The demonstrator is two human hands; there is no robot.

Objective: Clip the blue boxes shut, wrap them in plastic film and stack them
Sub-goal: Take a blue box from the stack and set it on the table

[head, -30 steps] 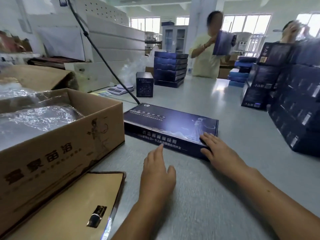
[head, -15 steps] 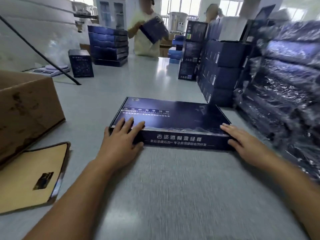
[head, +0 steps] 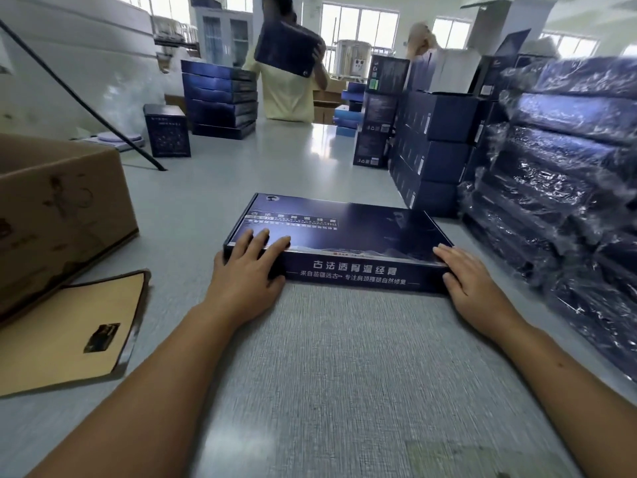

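Straight fingers [head: 262, 241] of the left hand [head: 244, 281] press flat on the near left corner of the flat dark-blue cardboard box [head: 344, 232]. The right hand [head: 472, 284] rests likewise on the near right corner, fingers extended. This box lies closed on the grey table [head: 344, 374], beside stacked film-wrapped blue boxes [head: 568, 201].

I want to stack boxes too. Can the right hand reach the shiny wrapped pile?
Probably yes: the right hand is on the blue box, with only bare table before the wrapped pile.
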